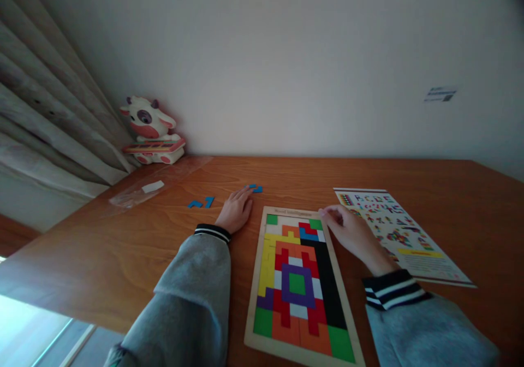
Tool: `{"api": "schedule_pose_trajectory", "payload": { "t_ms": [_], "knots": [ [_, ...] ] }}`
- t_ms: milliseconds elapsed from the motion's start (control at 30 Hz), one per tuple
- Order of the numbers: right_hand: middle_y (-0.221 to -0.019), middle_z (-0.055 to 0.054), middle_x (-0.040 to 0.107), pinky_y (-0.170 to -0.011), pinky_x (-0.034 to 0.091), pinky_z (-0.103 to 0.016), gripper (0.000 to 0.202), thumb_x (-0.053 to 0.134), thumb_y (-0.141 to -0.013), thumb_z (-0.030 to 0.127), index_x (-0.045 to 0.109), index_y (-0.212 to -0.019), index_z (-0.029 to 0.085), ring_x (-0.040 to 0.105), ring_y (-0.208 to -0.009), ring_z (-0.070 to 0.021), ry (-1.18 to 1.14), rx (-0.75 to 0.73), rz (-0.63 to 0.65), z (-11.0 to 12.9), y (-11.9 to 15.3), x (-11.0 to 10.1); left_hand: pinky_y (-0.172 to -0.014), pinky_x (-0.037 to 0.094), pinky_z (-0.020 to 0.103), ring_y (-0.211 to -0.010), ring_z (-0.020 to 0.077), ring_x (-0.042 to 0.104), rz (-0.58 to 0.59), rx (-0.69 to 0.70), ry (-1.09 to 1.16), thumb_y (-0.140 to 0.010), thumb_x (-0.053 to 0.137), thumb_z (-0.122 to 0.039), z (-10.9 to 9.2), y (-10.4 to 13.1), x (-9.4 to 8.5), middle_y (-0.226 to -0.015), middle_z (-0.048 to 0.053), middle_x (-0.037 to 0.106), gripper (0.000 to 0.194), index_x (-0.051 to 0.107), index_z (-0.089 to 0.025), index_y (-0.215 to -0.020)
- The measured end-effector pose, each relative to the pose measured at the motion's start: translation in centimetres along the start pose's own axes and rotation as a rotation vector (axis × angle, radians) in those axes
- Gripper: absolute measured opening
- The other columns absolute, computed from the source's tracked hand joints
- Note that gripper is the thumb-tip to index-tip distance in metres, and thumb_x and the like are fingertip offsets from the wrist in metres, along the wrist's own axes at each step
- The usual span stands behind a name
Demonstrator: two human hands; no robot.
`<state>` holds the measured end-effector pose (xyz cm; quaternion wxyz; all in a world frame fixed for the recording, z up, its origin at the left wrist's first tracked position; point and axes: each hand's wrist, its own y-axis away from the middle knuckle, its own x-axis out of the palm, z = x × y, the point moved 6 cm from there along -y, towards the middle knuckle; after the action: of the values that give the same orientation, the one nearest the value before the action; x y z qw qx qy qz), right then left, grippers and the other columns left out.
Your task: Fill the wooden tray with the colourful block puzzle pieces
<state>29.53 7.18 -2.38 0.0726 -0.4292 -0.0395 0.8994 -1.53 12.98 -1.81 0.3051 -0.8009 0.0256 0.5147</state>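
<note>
My left hand lies palm down left of the board's top edge, fingers stretched forward. Its fingertips touch or hover at a blue puzzle piece, which they partly cover. Two more blue pieces, an angular one and a bent one, lie to its left. My right hand is closed at the top right corner of a wooden block puzzle board, thumb and fingers together on the rim. Coloured blocks fill most of the frame, and a black area runs down its right side.
A printed pattern sheet lies right of the board, partly under my right hand. At the back left stand a cow-shaped toy keyboard and a clear plastic bag. Curtains hang at left; a wall closes off the table's far edge.
</note>
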Motion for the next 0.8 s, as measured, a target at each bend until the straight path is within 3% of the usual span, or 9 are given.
{"api": "schedule_pose_trajectory", "payload": {
  "t_ms": [167,400,633,800],
  "knots": [
    [-0.084,-0.007,0.070,-0.066,0.045,-0.033,0.041,0.046,-0.092,0.056,0.065,-0.099,0.020,0.064,-0.073,-0.0217,-0.025,-0.021,-0.066,0.6,0.1,-0.4,-0.114,0.039,0.047,-0.135,0.0247,0.048,0.097,-0.033,-0.048,-0.100,0.042,-0.028,1.1,-0.8,0.8,-0.142,0.009,0.056,0.039,0.056,-0.019,-0.135],
    [-0.082,-0.006,0.070,-0.067,0.046,-0.033,0.041,0.048,-0.091,0.057,0.066,-0.096,0.020,0.065,-0.074,-0.0211,-0.053,-0.046,-0.110,0.7,0.1,-0.6,-0.113,0.036,0.054,-0.136,0.0277,0.046,0.140,0.057,-0.095,-0.099,0.044,-0.027,-0.2,-0.9,1.0,-0.141,0.006,0.057,0.036,0.061,-0.025,-0.131],
    [-0.084,-0.007,0.071,-0.067,0.046,-0.033,0.041,0.049,-0.091,0.057,0.066,-0.094,0.020,0.065,-0.074,-0.0214,-0.060,-0.051,-0.128,0.8,0.1,-0.7,-0.095,0.054,0.037,-0.103,0.0219,0.067,0.073,0.204,-0.012,-0.098,0.051,-0.028,-1.4,-0.8,0.5,-0.113,0.009,0.071,0.027,0.069,-0.019,-0.116],
    [-0.082,-0.006,0.071,-0.065,0.047,-0.033,0.040,0.050,-0.091,0.056,0.066,-0.094,0.020,0.064,-0.071,-0.0207,-0.068,-0.072,-0.129,0.9,0.0,-0.6,-0.101,0.052,0.036,-0.111,0.0207,0.066,0.078,0.262,0.018,-0.098,0.052,-0.025,-1.7,-0.8,0.5,-0.118,0.007,0.071,0.026,0.068,-0.019,-0.118]
  ]
}}
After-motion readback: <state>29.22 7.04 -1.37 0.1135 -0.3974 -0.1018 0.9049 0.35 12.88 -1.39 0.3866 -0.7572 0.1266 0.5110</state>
